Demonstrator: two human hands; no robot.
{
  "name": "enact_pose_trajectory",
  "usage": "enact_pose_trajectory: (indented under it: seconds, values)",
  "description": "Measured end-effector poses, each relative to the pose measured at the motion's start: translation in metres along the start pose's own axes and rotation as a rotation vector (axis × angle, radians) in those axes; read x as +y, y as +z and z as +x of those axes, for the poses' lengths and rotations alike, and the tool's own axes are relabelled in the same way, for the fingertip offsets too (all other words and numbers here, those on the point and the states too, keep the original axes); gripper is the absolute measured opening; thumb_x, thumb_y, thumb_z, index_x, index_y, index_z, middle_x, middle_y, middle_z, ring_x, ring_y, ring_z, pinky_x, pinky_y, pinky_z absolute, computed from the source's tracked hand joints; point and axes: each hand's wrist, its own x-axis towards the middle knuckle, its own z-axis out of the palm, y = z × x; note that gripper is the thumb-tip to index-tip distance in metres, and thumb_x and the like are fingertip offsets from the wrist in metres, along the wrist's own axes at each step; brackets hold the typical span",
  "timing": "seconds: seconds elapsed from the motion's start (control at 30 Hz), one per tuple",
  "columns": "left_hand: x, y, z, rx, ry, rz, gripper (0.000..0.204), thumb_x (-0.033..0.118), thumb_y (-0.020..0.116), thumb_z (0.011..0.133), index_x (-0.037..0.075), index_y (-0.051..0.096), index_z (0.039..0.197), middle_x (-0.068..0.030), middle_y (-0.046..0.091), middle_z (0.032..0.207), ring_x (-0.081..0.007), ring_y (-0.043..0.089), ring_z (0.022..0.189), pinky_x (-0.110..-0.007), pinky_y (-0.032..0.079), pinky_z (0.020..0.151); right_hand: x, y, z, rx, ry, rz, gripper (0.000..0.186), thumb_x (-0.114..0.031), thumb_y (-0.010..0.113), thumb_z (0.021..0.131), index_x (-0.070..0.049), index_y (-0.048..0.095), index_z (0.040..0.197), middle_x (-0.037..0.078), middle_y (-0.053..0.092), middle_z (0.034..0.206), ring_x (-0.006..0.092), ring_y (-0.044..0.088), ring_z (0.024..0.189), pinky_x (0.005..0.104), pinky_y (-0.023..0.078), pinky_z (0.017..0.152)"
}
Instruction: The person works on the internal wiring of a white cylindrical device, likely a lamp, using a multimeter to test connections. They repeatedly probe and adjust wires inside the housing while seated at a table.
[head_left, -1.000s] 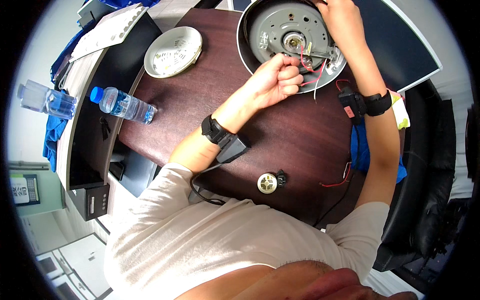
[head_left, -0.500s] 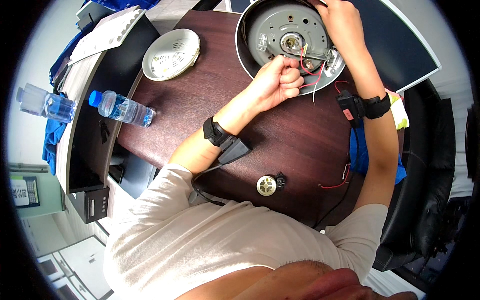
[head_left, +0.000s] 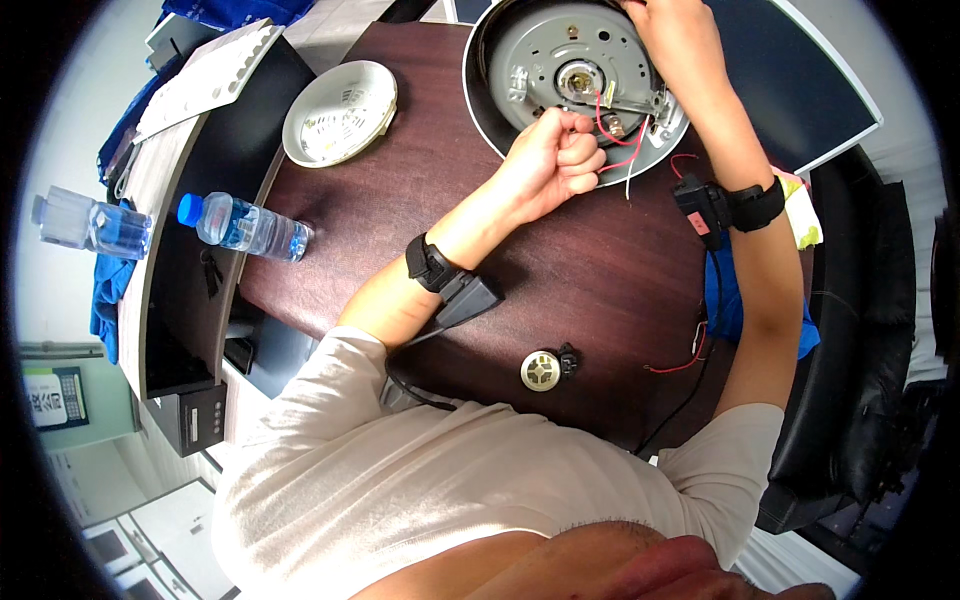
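A round grey metal appliance body (head_left: 510, 60), which looks like an upturned rice cooker, stands at the far side of the table with its inside exposed. Red wires (head_left: 634, 150) and a thin white wire run from its centre toward the near right rim. My left hand (head_left: 555, 160) is closed in a fist against the near rim, beside the wires; whatever its fingers grip is hidden. At the right rim my right hand (head_left: 682, 45) is wrapped over the edge, gripping the body, its fingertips partly cut off by the picture's top. A small round cream part (head_left: 540, 371) lies on the near table.
A white vented round cover (head_left: 340, 115) lies on the brown table (head_left: 400, 215) at far left, near a blue-capped water bottle (head_left: 245, 228). A loose red wire (head_left: 675, 368) and a blue cloth (head_left: 725, 300) lie at right. Black cables trail from both wrist straps.
The appliance body has shifted slightly left and tilted a little. Both hands keep nearly the same place and hold. The rest of the view has shifted slightly.
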Motion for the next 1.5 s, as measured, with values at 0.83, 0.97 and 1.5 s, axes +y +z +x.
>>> enact_pose_trajectory:
  seconds: [0.83, 0.97, 1.5]
  values:
    - [0.001, 0.004, -0.001, 0.043, 0.008, 0.054, 0.022, 0.021, 0.036, 0.093, 0.014, 0.039, 0.073, 0.007, 0.021, 0.052, -0.0069, 0.023, 0.05, -0.022, 0.02, 0.044, 0.005, -0.023, -0.011, -0.135, 0.116, 0.229, 0.024, -0.019, 0.058, 0.086, 0.0, 0.06, 0.1, 0.021, 0.064, 0.092, 0.0358, 0.063, 0.086, 0.0384, 0.05, 0.074]
    - [0.0, 0.006, 0.002, 0.044, -0.009, 0.068, 0.023, 0.02, 0.034, 0.093, 0.014, 0.037, 0.072, 0.0069, 0.02, 0.052, -0.0071, 0.022, 0.05, -0.022, 0.02, 0.044, 0.017, -0.019, -0.02, -0.06, 0.024, 0.214, 0.023, -0.017, 0.054, 0.088, 0.002, 0.061, 0.099, 0.021, 0.064, 0.092, 0.0363, 0.062, 0.087, 0.0372, 0.049, 0.075]
    - [0.002, -0.004, 0.004, -0.048, 0.022, 0.059, 0.022, 0.021, 0.039, 0.092, 0.014, 0.041, 0.072, 0.0069, 0.023, 0.053, -0.0069, 0.024, 0.052, -0.022, 0.021, 0.045, 0.123, -0.029, -0.078, -0.312, 0.342, 0.479, 0.027, -0.023, 0.046, 0.095, -0.004, 0.062, 0.107, 0.004, 0.064, 0.082, 0.0095, 0.062, 0.074, 0.0228, 0.049, 0.062]
